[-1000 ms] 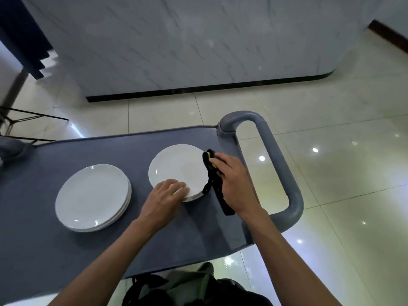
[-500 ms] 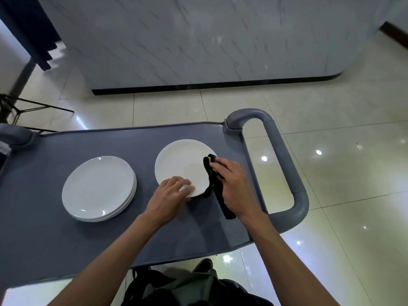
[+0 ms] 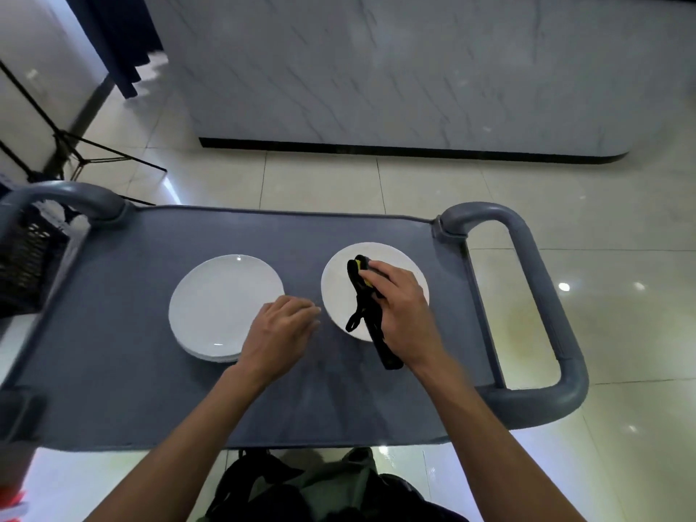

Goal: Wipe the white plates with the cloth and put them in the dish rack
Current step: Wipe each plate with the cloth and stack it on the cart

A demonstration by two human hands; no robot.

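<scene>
Two lots of white plates lie on the grey cart top point(image 3: 113, 371). A short stack of plates point(image 3: 220, 303) lies left of centre. A single white plate point(image 3: 337, 292) lies to its right. My right hand point(image 3: 401, 310) holds a black and yellow cloth point(image 3: 363, 314) and presses it on the middle of the single plate. The cloth's loose end trails off the plate's near edge. My left hand point(image 3: 280, 331) rests on the cart between the two lots, fingers loosely curled, fingertips just short of the single plate's left rim, holding nothing. A black dish rack point(image 3: 22, 258) shows at the far left edge.
The cart has a grey loop handle point(image 3: 550, 314) on the right and another handle point(image 3: 64, 195) at the back left. A dark bag point(image 3: 301, 491) lies on the tiled floor at the near edge. A marble counter point(image 3: 414, 69) stands beyond the cart.
My left hand has come off the single plate's near rim and now lies beside it. My right hand has slid the cloth from the plate's right edge onto its middle. The view swung left.
</scene>
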